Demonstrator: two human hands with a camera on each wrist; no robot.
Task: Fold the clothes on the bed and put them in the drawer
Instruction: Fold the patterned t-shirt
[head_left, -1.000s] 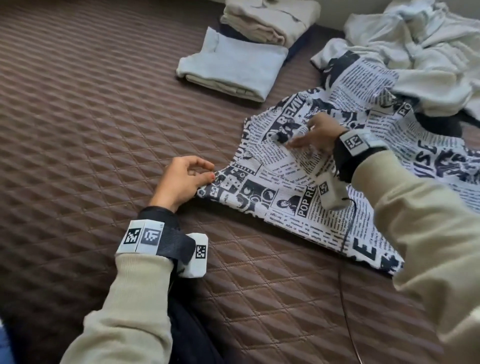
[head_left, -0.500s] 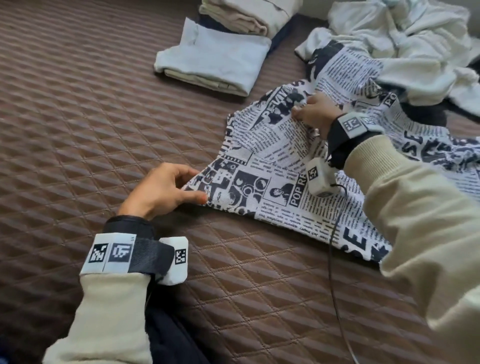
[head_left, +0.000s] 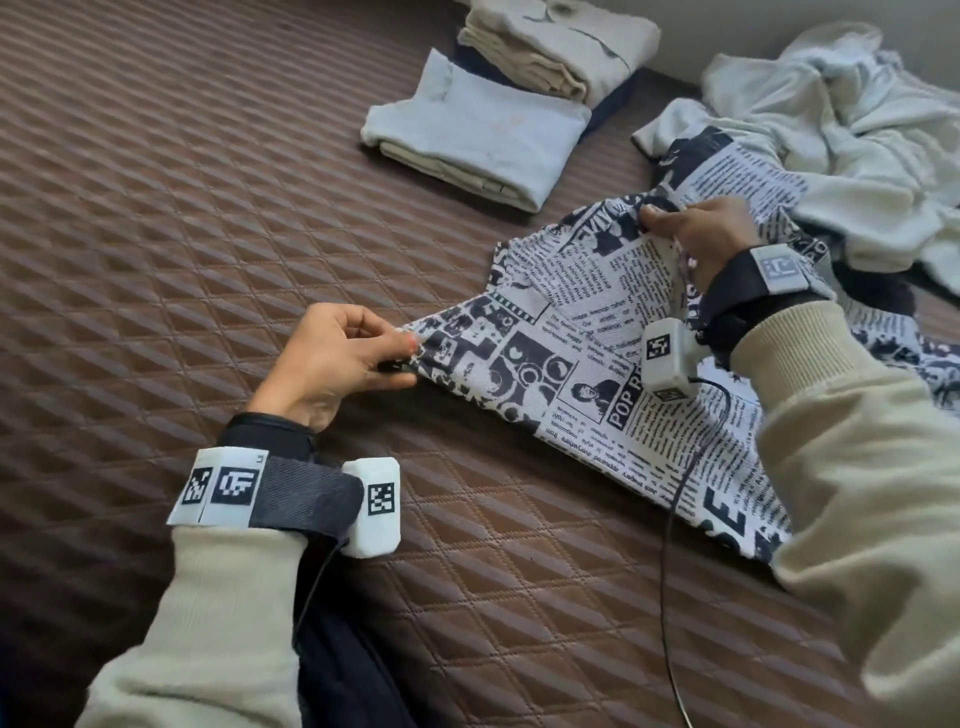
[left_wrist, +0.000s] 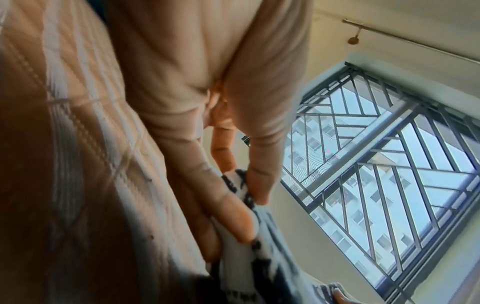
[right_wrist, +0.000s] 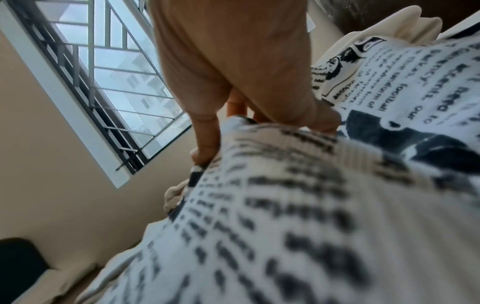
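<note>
Your left hand (head_left: 332, 364) pinches the near-left corner of the black-and-white newspaper-print knit garment (head_left: 587, 364), thumb on top and fingers curled beneath; in the left wrist view the printed cloth (left_wrist: 241, 242) is squeezed between your thumb and fingers. Your right hand (head_left: 701, 234) grips the far edge of the same garment with the fingers curled round a gathered bit of fabric; the right wrist view shows a fingertip (right_wrist: 205, 154) pressed against the ribbed weave (right_wrist: 285, 205).

The garment lies spread on the brown diamond-quilted bed cover (head_left: 182, 234), right of centre, stretched between your two hands. Its pattern is dense columns of dark text, bold headline letters, small portrait pictures and dark blotches on a white ground. The knit looks finely ribbed up close. Its near edge runs diagonally toward your right sleeve (head_left: 857, 467), which hides part of it. The far end passes under a crumpled pale grey-white heap of clothes (head_left: 857, 130) at the upper right.

Beyond the left corner sits a folded pale blue-grey garment (head_left: 467, 130) lying flat, and just behind it, partly overlapping, a folded beige and cream stack (head_left: 561, 47) over something dark. Both wrists carry grey straps with white marker blocks (head_left: 371, 506).
</note>
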